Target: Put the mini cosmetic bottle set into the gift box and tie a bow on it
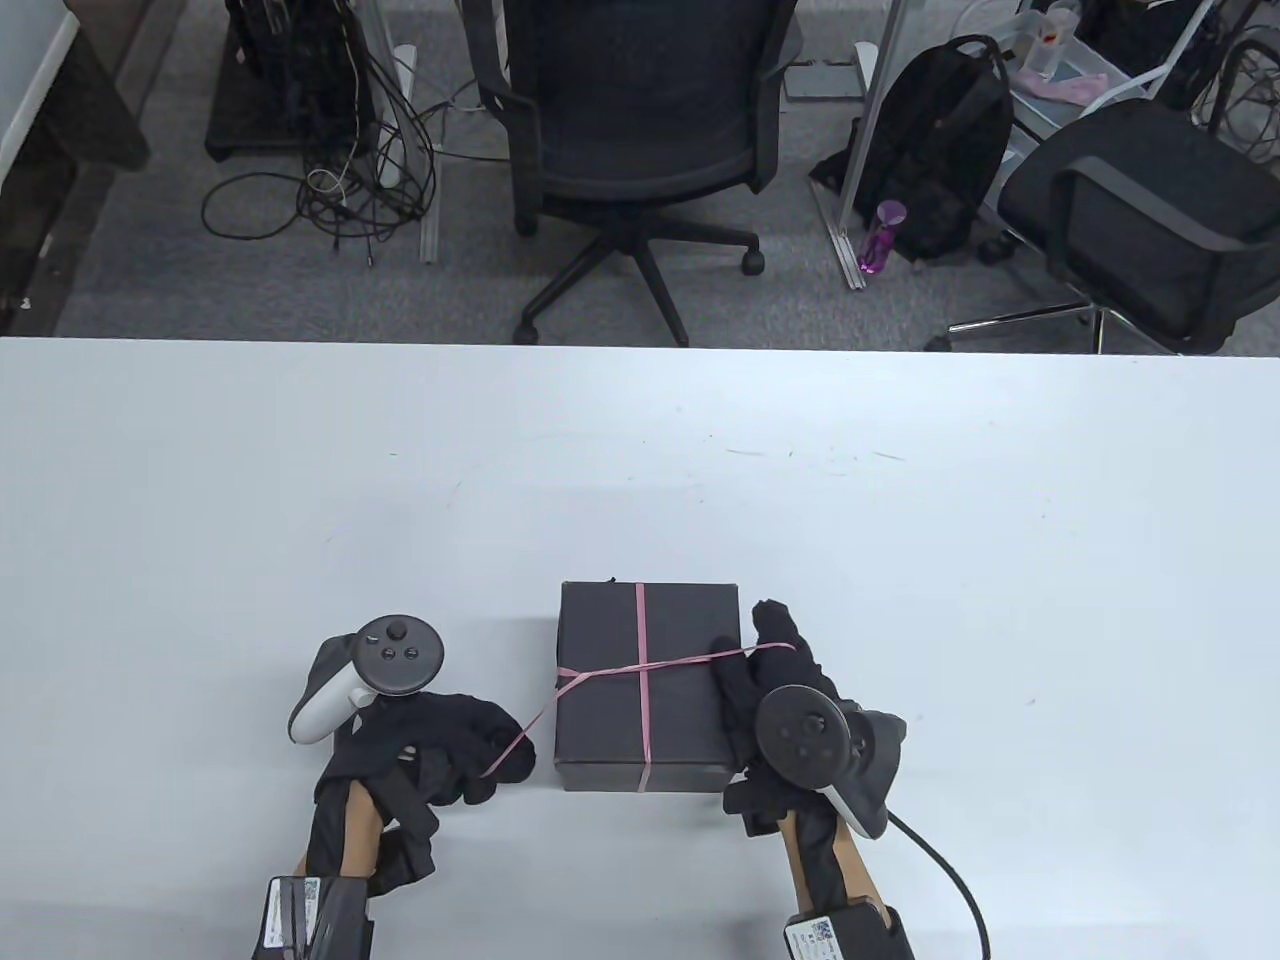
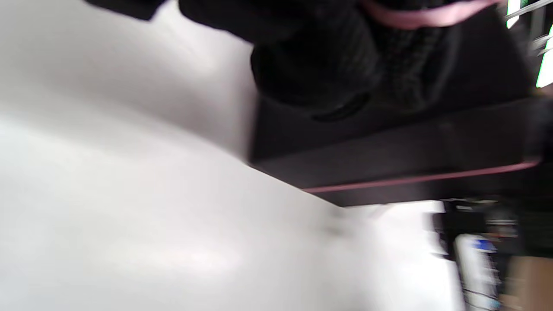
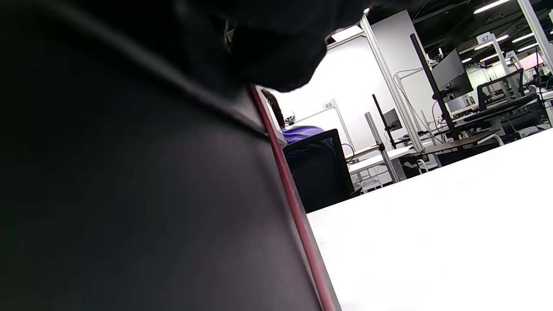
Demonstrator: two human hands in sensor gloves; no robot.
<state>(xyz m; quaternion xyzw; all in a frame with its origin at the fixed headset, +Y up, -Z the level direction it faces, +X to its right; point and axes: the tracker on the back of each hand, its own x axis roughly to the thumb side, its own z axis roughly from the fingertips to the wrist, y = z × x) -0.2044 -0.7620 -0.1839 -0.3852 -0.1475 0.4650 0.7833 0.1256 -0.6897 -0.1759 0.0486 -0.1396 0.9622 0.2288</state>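
A closed black gift box (image 1: 600, 700) sits near the table's front edge, with a thin pink ribbon (image 1: 641, 630) crossed over its lid. My left hand (image 1: 460, 745) lies just left of the box, its curled fingers holding one ribbon end that runs slack from the box's left edge. At the box's right side my right hand (image 1: 765, 665) rests its thumb on the lid and holds the other ribbon end. The left wrist view is blurred and shows the fingers (image 2: 311, 65), the ribbon (image 2: 414, 177) and the box (image 2: 389, 142). The right wrist view shows the box wall (image 3: 129, 194). No bottles are visible.
The white table (image 1: 900, 560) stretches wide on all sides of the box. Beyond its far edge stand two office chairs (image 1: 640, 130), a backpack (image 1: 940, 150) and floor cables.
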